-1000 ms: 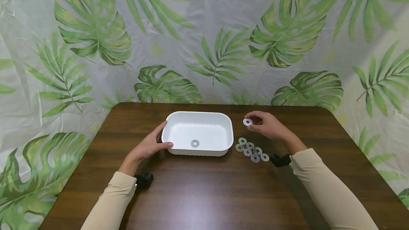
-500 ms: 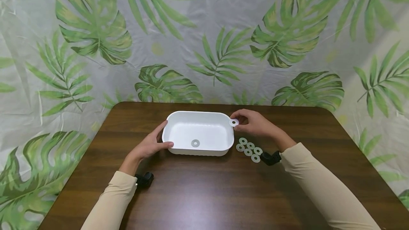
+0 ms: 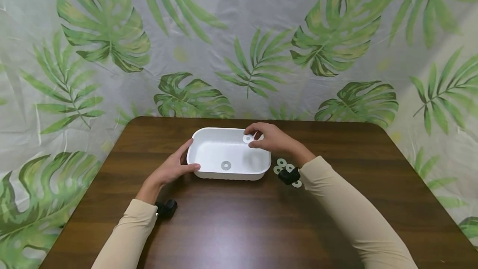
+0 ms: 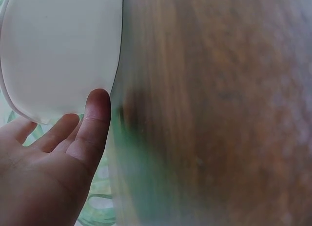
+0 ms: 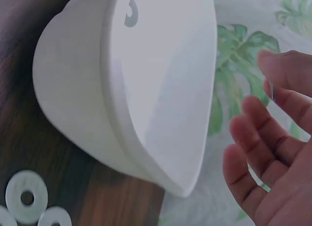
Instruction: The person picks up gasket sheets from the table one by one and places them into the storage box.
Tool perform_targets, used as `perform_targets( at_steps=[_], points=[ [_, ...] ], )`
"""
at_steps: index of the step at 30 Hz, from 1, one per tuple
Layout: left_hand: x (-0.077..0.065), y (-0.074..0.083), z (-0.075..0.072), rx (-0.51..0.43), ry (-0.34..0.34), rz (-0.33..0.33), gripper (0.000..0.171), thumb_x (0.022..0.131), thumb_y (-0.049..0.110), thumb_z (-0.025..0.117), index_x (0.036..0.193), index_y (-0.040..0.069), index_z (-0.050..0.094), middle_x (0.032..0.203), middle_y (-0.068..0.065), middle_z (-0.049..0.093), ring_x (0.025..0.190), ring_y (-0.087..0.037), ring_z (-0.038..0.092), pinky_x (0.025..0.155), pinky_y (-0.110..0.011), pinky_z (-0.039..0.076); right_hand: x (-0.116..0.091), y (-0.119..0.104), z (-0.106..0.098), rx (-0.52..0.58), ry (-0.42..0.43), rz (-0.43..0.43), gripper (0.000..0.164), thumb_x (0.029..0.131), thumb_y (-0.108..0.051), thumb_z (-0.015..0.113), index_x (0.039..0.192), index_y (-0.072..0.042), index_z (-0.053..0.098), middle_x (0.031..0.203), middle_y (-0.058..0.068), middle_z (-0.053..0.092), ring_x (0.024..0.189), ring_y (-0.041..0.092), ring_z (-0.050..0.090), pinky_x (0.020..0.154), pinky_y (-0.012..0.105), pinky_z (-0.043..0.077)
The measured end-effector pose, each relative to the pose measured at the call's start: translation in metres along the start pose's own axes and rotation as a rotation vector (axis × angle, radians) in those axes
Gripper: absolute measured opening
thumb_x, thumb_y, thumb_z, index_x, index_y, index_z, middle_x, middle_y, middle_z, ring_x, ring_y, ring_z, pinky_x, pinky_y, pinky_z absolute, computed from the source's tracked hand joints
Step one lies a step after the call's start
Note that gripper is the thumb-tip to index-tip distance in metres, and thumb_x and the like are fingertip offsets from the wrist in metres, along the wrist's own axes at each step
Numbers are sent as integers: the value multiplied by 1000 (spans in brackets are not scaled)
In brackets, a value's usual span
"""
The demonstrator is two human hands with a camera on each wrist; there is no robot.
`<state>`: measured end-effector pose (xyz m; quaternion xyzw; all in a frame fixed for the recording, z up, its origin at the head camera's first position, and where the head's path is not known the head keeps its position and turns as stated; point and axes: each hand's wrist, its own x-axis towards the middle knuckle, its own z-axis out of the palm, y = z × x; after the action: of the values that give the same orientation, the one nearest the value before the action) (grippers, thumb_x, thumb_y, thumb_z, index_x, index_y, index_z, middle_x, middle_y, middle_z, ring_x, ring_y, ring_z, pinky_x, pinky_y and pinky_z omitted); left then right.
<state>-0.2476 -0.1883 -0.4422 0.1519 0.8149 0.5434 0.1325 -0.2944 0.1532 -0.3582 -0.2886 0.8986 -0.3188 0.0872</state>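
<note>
A white oblong tub [image 3: 228, 176] stands on the table. My left hand [image 3: 169, 171] rests against its left end, the thumb over the near corner and the straight fingers along the end. Over the tub's far right part, my right hand [image 3: 270, 137] pinches a flat metal washer [image 3: 247, 138] between thumb and forefinger. Only the washer's thin edge [image 5: 272, 91] shows in the right wrist view, where the other fingers are loosely bent. Another washer [image 3: 225, 165] lies on the tub's floor near the front wall.
Several loose washers [image 3: 281, 162] lie on the brown wooden table [image 3: 224, 219] right of the tub, partly hidden by the black right wrist camera [image 3: 289, 176]. A leaf-patterned cloth [image 3: 261, 11] hangs behind the table's far edge.
My right hand has carried the pinched washer leftward, from beside the tub across its right rim to above its inside. The left hand has stayed at the tub's left end.
</note>
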Motion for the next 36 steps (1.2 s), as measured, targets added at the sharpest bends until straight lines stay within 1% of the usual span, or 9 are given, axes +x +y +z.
perform_targets(
  at_steps=[6,10,14,19,21,23,27,33,36],
  points=[
    [1,0,-2,5,2,4,99,90,18,74,161,8,6,166,-23,9,152,-42,20,115,-56,29,14,-2,8,-1,-24,27,37,90,-16,71,126,-11,65,126,7,66,108,24,62,91,38,49],
    [-1,1,-3,20,12,-14,99,89,21,74,161,10,7,167,-21,10,152,-41,21,114,-56,30,23,-6,13,-7,-55,3,38,92,-17,69,129,-10,62,127,9,64,111,26,62,93,39,50],
    [0,2,-2,35,19,-24,100,88,25,75,161,11,7,167,-20,12,152,-39,23,115,-55,30,28,-9,18,18,-67,-11,38,92,-15,69,129,-9,62,125,11,64,111,27,63,95,39,51],
    [2,4,0,51,24,3,102,87,23,76,160,6,8,164,-25,18,147,-41,31,112,-54,33,31,-10,24,32,-54,-36,37,91,-14,70,127,-8,64,121,11,65,108,26,65,94,37,51],
    [3,4,1,80,26,12,104,86,24,77,160,5,6,164,-26,18,147,-41,31,112,-54,32,32,-10,26,29,-52,-35,37,90,-14,70,126,-8,64,120,11,65,108,26,65,94,37,51],
    [2,4,2,97,29,9,106,85,25,77,161,7,5,165,-25,15,148,-41,27,114,-56,28,32,-9,27,29,-51,-33,36,90,-14,70,126,-8,64,120,11,65,108,26,65,94,37,51],
    [2,6,3,134,42,-13,108,84,29,79,161,10,6,166,-22,13,151,-40,20,118,-58,21,33,-7,27,32,-47,-19,37,91,-15,70,126,-8,64,121,12,65,109,27,64,93,38,51],
    [3,7,3,212,41,-17,107,84,32,79,161,7,9,164,-25,18,149,-42,25,118,-58,23,34,-5,28,40,-41,-9,37,90,-15,70,126,-8,64,121,11,65,110,28,64,93,38,50],
    [3,7,3,219,39,-18,108,83,31,79,160,6,7,164,-26,17,149,-43,25,117,-57,24,34,-5,28,48,-37,-4,37,90,-15,70,126,-8,64,121,11,65,110,29,64,93,38,50]
  ],
)
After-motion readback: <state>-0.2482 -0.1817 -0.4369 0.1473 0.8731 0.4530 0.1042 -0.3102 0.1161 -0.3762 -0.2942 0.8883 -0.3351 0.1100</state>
